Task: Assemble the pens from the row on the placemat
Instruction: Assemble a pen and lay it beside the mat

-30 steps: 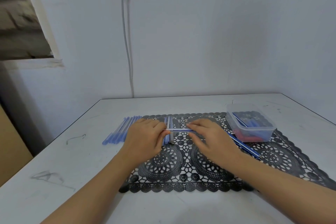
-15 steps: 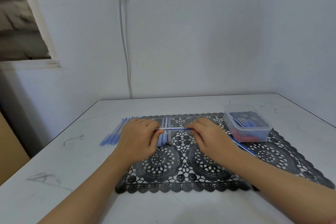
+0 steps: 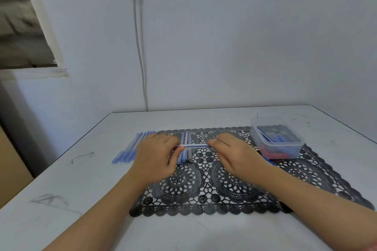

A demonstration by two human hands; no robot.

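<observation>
While working above placemat (image 3: 306,175), pinched one pen (image 3: 193,145) level and crosswise: left hand (image 3: 155,159) gripping its left end, right hand (image 3: 234,157) its right. Noted it just over short row of pens (image 3: 184,157) lying on placemat.

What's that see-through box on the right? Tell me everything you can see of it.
The clear plastic tub is rectangular with rounded corners and no lid, standing upright on the far right part of the black lace placemat. Inside lie blue pen parts and something red at the bottom.
</observation>
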